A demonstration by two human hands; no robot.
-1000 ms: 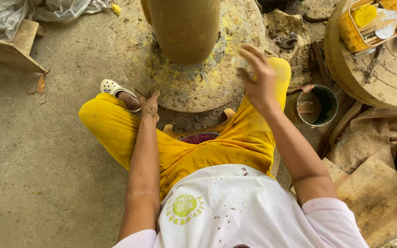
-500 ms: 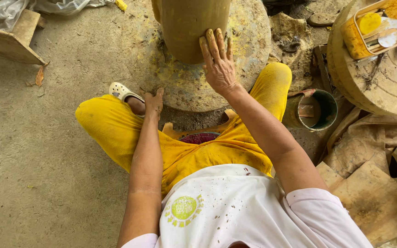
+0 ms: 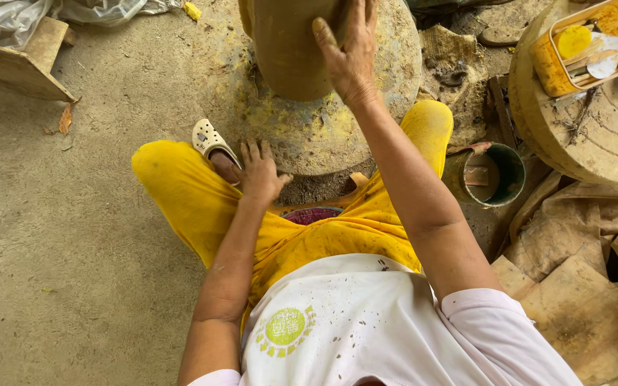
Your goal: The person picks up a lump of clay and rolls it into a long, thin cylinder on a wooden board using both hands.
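Observation:
A tall brown clay pot [image 3: 291,46] stands on a round stone wheel [image 3: 309,136] in front of me. My right hand [image 3: 352,53] lies flat against the pot's right side, fingers spread upward. My left hand [image 3: 259,171] rests open on my left leg next to the wheel's near edge, close to my foot in a white clog [image 3: 212,143]. I sit with yellow trousers, knees on either side of the wheel.
A small green bucket [image 3: 488,175] stands right of my right knee. A large round wooden disc [image 3: 581,136] at the right carries a yellow tray of tools [image 3: 588,46]. Brown sacking and boards lie at the lower right. A wooden plank [image 3: 19,68] sits top left on concrete floor.
My right hand has gone from near my right knee up onto the pot's side, sliding higher. The left hand has stayed by the clog.

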